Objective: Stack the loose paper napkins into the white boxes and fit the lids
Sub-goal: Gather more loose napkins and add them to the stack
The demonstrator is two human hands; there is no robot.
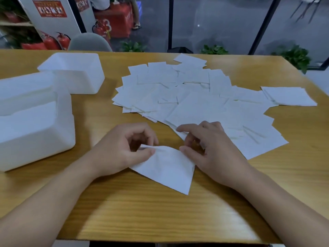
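A single white napkin (167,168) hangs just above the wooden table (142,211) near its front edge. My left hand (122,148) pinches its upper left corner between thumb and fingers. At the napkin's upper right corner my right hand (204,148) pinches too, thumb on top. Behind my hands, several loose napkins (187,97) lie spread in an overlapping heap across the table's middle. A large white box (32,125) stands at the left with white napkins stacked inside. Behind it sits a smaller white box (76,72), open on top.
A small neat stack of napkins (288,96) lies at the table's right. A grey chair back (89,41) stands behind the far edge. Red fire extinguishers (55,41) and green plants (295,56) are on the floor beyond a glass wall.
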